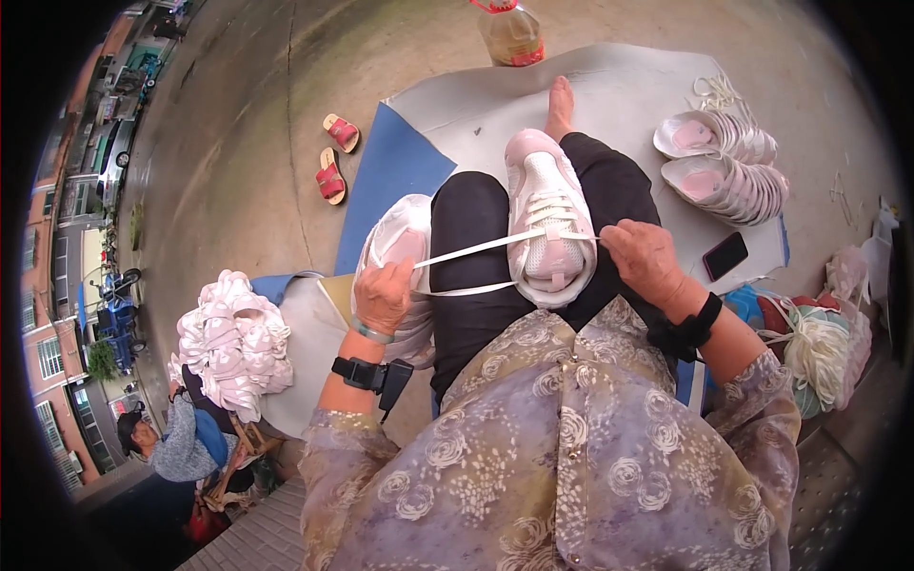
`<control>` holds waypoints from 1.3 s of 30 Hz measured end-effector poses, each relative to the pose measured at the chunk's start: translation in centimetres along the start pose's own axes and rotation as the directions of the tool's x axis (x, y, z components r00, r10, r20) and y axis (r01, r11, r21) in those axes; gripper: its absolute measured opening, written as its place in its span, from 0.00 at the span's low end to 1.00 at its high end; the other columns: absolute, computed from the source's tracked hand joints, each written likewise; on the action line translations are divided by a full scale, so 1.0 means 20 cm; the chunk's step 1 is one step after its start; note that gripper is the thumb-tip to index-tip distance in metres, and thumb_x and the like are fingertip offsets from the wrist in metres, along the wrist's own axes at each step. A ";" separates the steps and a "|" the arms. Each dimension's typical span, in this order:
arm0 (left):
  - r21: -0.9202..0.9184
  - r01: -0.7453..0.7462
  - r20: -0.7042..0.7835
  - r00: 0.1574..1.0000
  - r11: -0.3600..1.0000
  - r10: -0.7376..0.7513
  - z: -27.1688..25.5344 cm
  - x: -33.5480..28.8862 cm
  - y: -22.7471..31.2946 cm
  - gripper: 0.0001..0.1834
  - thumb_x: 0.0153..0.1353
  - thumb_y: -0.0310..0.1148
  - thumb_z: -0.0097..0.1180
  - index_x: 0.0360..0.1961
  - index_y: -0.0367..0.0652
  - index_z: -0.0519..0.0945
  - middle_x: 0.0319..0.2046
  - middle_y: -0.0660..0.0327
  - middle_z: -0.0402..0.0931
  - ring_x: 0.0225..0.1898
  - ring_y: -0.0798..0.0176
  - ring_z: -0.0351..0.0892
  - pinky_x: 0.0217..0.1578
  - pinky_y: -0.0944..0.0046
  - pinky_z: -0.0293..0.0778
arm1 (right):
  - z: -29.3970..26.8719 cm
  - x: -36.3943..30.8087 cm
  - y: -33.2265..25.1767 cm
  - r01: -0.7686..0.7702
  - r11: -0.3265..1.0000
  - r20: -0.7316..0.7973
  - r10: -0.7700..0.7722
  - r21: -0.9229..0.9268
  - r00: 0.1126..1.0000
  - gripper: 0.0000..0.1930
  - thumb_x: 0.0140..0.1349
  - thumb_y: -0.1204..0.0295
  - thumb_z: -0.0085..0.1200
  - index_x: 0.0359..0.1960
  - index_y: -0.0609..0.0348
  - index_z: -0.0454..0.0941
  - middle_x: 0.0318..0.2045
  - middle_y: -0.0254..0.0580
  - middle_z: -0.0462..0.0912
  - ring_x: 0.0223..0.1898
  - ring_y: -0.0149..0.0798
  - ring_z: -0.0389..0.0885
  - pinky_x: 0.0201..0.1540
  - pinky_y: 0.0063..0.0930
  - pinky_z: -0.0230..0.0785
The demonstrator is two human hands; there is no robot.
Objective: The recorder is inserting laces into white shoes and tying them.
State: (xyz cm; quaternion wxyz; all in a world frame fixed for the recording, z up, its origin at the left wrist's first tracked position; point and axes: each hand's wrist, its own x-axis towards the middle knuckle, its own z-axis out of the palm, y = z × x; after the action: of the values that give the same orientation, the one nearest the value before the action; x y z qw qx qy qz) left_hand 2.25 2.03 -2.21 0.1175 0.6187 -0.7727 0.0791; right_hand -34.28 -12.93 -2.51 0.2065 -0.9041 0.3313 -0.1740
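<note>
A pink and white sneaker [535, 176] rests on my thighs, its toe pointing away from me. White laces [549, 205] cross over its tongue. My left hand [384, 297], left of the sneaker, is closed on a white shoelace [466, 252] that runs taut from the eyelets. A lower strand of lace also stretches from near that hand to the shoe's collar. At the sneaker's right side, my right hand [645, 259] pinches a short stretch of lace. Beside my left knee, under and beyond my left hand, stand nested pink and white shoe uppers [405, 221].
More nested uppers [733, 186] stand at right, near a phone [725, 257]. A pile of uppers [233, 338] lies left; a lace bundle [821, 343] hangs right. Red sandals [330, 177] and a bottle [512, 36] are farther off. Another person [186, 443] sits at lower left.
</note>
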 end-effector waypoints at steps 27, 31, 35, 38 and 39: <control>0.112 0.152 0.184 0.968 0.982 -0.170 -0.35 -0.36 -0.48 0.06 0.53 0.27 0.46 0.30 0.45 0.75 0.22 0.56 0.73 0.28 0.52 0.75 0.29 0.54 0.66 | -0.63 -0.49 0.68 -0.243 0.952 -0.028 0.242 -0.188 0.970 0.06 0.58 0.77 0.49 0.35 0.64 0.75 0.31 0.52 0.78 0.34 0.53 0.77 0.35 0.36 0.69; 0.226 0.288 0.227 0.913 0.931 -0.338 -0.45 -0.47 -0.61 0.06 0.56 0.30 0.47 0.33 0.43 0.76 0.23 0.52 0.74 0.26 0.47 0.75 0.27 0.51 0.69 | -0.86 -0.53 0.75 -0.314 0.894 -0.095 0.299 -0.320 0.949 0.09 0.59 0.77 0.47 0.40 0.64 0.75 0.35 0.52 0.78 0.39 0.53 0.77 0.42 0.35 0.69; 0.252 0.436 0.157 0.863 0.864 -0.481 -0.45 -0.39 -0.56 0.08 0.58 0.32 0.47 0.32 0.40 0.76 0.21 0.50 0.74 0.24 0.47 0.75 0.27 0.52 0.70 | -0.80 -0.50 0.89 -0.489 0.872 -0.245 0.473 -0.007 0.846 0.08 0.60 0.73 0.47 0.38 0.59 0.76 0.25 0.46 0.78 0.24 0.41 0.77 0.25 0.29 0.68; -0.380 0.827 0.539 0.562 0.414 -0.628 -0.24 -0.28 -0.39 0.10 0.59 0.34 0.49 0.28 0.42 0.78 0.13 0.63 0.71 0.11 0.71 0.69 0.10 0.71 0.62 | -0.52 -0.46 0.84 -0.757 0.413 0.160 0.817 0.506 0.553 0.07 0.62 0.68 0.47 0.27 0.55 0.72 0.13 0.32 0.71 0.12 0.27 0.68 0.12 0.22 0.57; -0.485 0.863 0.678 0.472 0.140 -0.563 -0.22 -0.14 -0.19 0.10 0.59 0.35 0.50 0.26 0.42 0.78 0.12 0.66 0.70 0.10 0.76 0.66 0.08 0.76 0.59 | -0.40 -0.41 0.71 -0.694 0.689 0.196 0.666 0.210 0.720 0.09 0.61 0.65 0.48 0.26 0.53 0.72 0.12 0.31 0.69 0.10 0.26 0.66 0.11 0.22 0.56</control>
State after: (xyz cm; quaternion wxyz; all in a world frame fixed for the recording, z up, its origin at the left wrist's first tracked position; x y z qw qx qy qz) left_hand 6.82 5.02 1.09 0.2668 0.7913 -0.3234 -0.4451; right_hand -51.26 -19.37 -4.12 0.3937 -0.6877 0.6046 -0.0810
